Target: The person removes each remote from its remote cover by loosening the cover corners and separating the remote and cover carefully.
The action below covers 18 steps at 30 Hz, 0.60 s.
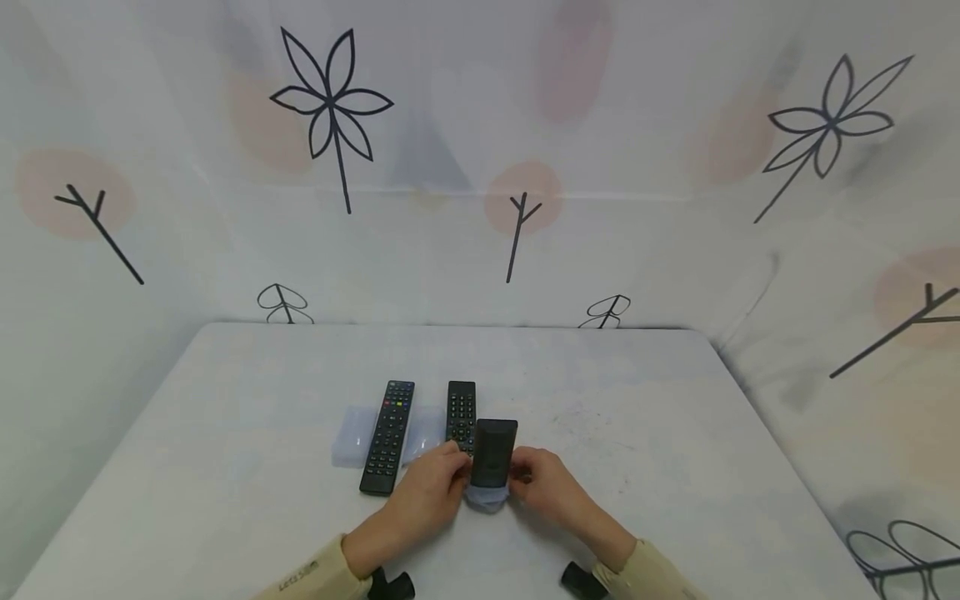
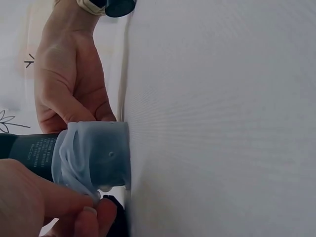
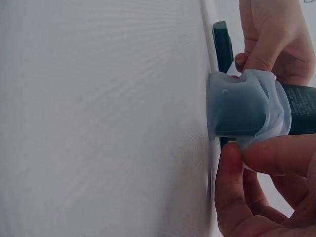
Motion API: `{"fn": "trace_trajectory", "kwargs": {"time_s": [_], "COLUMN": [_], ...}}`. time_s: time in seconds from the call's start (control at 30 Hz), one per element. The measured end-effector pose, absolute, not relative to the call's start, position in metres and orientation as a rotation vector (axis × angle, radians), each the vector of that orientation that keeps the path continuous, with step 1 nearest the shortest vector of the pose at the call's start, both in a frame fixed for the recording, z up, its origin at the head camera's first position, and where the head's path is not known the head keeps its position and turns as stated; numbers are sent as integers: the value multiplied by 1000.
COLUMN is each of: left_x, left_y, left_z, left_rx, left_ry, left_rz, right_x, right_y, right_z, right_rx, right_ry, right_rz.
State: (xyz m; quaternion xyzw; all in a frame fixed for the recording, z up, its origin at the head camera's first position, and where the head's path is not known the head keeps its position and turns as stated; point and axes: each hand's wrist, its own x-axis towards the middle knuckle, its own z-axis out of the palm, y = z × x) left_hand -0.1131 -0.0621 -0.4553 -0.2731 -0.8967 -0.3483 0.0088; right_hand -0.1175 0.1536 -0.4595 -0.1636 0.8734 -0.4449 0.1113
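A black remote control [image 1: 494, 452] stands tilted on its end, its plain back towards me. A translucent bluish silicone remote cover [image 1: 487, 497] is bunched round its lower end. On one side my left hand [image 1: 431, 483] pinches the gathered edge of the cover between thumb and fingers. My right hand [image 1: 551, 492] pinches the cover at the opposite side with thumb and forefinger. Close up in the left wrist view, the cover [image 2: 94, 153] lies in folds, and small printed text shows on the remote [image 2: 34, 150]. The covered end meets the table in the right wrist view.
Another black remote [image 1: 387, 437] lies to the left, across flat translucent covers [image 1: 354, 437]. A third remote [image 1: 461, 410] lies just behind my left hand, partly hidden. The white table [image 1: 660, 433] ends at a patterned cloth backdrop [image 1: 450, 250].
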Motion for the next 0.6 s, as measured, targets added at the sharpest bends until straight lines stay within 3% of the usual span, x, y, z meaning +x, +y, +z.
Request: {"fn": "trace_trajectory", "kwargs": {"time_s": [0.6], "left_x": [-111], "left_y": [-65], "left_z": [-463], "left_rx": [-755], "left_ry": [-2620], "left_rz": [-1296], "right_x": [-112], "right_y": [154], "right_z": [-459], "right_rx": [-434], "right_ry": [2548], "right_rz": [-1444]}}
